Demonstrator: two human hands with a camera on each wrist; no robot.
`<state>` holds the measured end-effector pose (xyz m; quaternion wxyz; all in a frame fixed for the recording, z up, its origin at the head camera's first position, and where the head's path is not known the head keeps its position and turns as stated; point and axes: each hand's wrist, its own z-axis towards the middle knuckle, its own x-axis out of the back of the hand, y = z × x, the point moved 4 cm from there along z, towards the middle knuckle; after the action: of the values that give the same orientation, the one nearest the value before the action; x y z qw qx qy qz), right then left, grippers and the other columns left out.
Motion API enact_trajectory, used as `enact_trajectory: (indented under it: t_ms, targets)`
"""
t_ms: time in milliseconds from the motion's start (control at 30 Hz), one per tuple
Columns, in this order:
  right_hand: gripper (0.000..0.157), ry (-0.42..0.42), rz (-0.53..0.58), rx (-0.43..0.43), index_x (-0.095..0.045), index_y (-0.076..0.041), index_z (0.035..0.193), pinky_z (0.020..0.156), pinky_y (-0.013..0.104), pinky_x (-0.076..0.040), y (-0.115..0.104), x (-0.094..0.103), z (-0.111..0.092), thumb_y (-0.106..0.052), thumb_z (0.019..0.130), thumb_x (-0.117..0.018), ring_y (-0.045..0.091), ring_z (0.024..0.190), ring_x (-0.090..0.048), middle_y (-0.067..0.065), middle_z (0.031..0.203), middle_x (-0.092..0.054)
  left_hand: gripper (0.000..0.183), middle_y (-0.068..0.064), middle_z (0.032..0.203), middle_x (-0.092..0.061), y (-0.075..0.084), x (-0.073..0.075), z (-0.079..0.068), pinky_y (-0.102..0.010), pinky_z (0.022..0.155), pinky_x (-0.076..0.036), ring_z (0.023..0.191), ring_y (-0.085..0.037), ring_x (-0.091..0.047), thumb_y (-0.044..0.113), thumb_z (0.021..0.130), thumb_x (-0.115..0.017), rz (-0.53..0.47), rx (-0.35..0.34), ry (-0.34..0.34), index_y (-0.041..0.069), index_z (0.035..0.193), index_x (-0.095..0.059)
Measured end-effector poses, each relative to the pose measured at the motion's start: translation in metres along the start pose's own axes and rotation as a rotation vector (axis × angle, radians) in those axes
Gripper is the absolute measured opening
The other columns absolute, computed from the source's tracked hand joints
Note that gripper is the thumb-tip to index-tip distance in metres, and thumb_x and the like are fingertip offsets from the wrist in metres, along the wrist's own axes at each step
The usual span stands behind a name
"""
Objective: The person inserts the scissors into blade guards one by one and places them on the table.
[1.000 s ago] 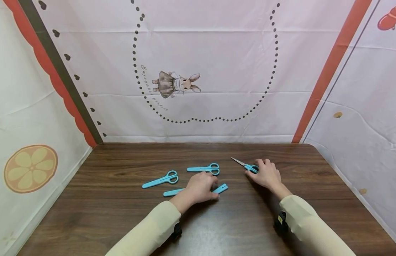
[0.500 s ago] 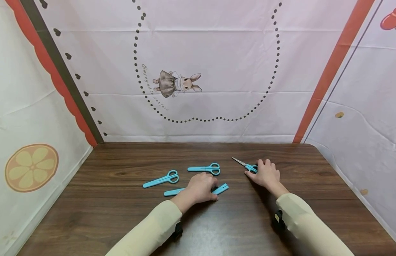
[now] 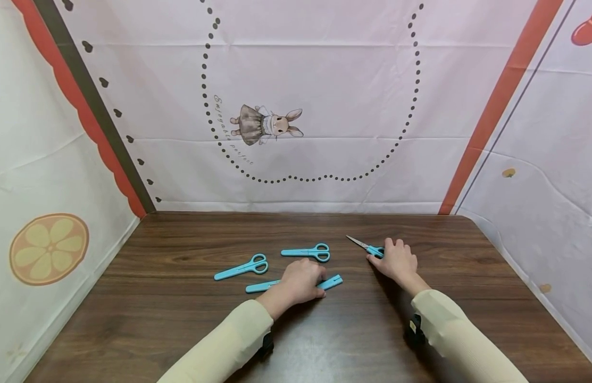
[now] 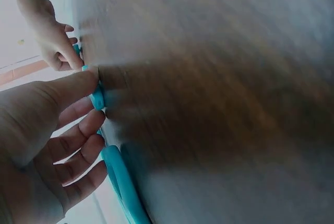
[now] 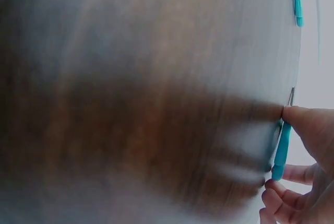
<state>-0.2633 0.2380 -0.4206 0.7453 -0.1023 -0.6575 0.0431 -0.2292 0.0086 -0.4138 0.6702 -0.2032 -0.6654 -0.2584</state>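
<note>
My left hand [image 3: 299, 281] lies low over the table and pinches a blue blade cover [image 3: 330, 282] between thumb and fingers. In the left wrist view the blue cover [image 4: 97, 98] shows between the thumb and index finger. A blue piece [image 3: 262, 286] sticks out on the left side of that hand; the rest of it is hidden. My right hand [image 3: 396, 260] holds the blue handles of scissors [image 3: 376, 251] on the table. Their bare metal blades point to the back left. In the right wrist view the thumb and fingers hold the blue handle [image 5: 282, 148].
Two covered blue scissors lie flat: one pair [image 3: 241, 267] at the left, another pair [image 3: 305, 252] just behind my left hand. The brown wooden table [image 3: 353, 330] ends at a printed white cloth [image 3: 324, 159] behind it. Cloth also hangs at both sides.
The right forearm has shifted slightly to the left. Both hands keep their holds, and the scissors stay in place on the table.
</note>
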Motion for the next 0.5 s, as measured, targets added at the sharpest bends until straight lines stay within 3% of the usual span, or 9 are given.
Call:
enact_trajectory:
  t_ms: [200, 500]
  targets:
    - [0.052, 0.016, 0.018, -0.008, -0.049, 0.003, 0.109, 0.064, 0.053, -0.045, 0.0005, -0.0001, 0.0003, -0.039, 0.082, -0.063, 0.042, 0.086, -0.053, 0.025, 0.094, -0.054, 0.021, 0.01, 0.07, -0.059, 0.0022, -0.0017, 0.0012, -0.028, 0.059, -0.046, 0.07, -0.01, -0.056, 0.038, 0.077, -0.072, 0.021, 0.003, -0.008, 0.021, 0.09, -0.069]
    - [0.045, 0.035, 0.042, -0.023, -0.052, 0.006, 0.104, 0.057, 0.047, -0.045, 0.0033, 0.0016, 0.0011, -0.034, 0.084, -0.058, 0.036, 0.078, -0.055, 0.022, 0.09, -0.055, 0.014, 0.008, 0.067, -0.058, 0.0022, 0.0029, 0.0041, -0.029, 0.054, -0.043, 0.066, -0.012, -0.055, 0.031, 0.076, -0.072, 0.044, -0.017, 0.027, 0.021, 0.07, -0.065]
